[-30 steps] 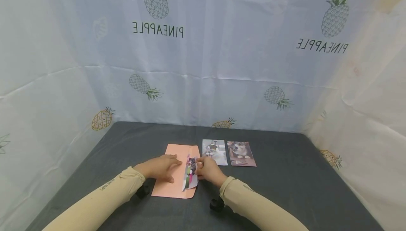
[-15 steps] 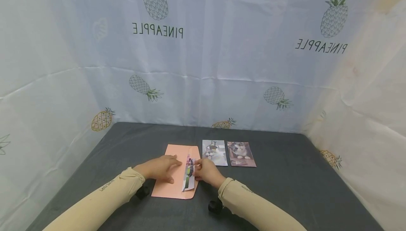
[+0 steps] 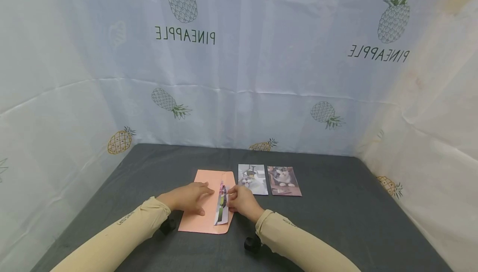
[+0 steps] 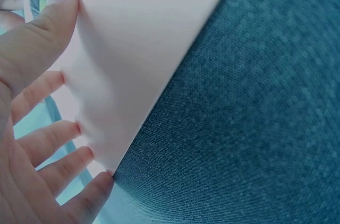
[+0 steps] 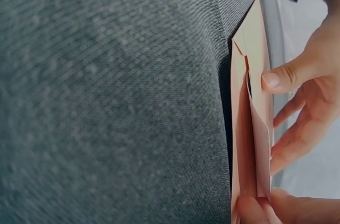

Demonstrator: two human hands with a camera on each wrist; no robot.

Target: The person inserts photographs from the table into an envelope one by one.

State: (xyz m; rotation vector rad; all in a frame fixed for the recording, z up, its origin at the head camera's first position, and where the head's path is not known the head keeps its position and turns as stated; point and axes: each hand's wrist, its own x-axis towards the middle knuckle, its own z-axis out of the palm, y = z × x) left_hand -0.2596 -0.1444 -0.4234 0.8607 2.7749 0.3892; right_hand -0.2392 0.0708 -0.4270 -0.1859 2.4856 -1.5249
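Note:
A salmon-pink envelope [image 3: 201, 223] lies on the table with its flap side to the right. Out of its opening sticks a strip of a colourful photo [image 3: 223, 214], the rest hidden inside. My right hand [image 3: 244, 201] pinches the photo's outer edge between thumb and fingers; in the right wrist view its fingertips [image 5: 252, 210] are at the bottom, by the envelope's parted mouth. My left hand [image 3: 190, 198] rests on the envelope's left part with fingers spread. The left wrist view shows that thumb [image 4: 56, 17] and the fingertips touching the paper.
Behind my right hand, two cat photos lie flat side by side: a pale one [image 3: 254, 180] and a browner one [image 3: 284, 181]. The dark cloth-covered table [image 3: 336, 222] ends at a pineapple-print curtain [image 3: 239, 118] at the back and sides.
My right hand has moved slightly left, and the photo has slid further into the envelope, so a narrower strip shows. The left hand has stayed in place.

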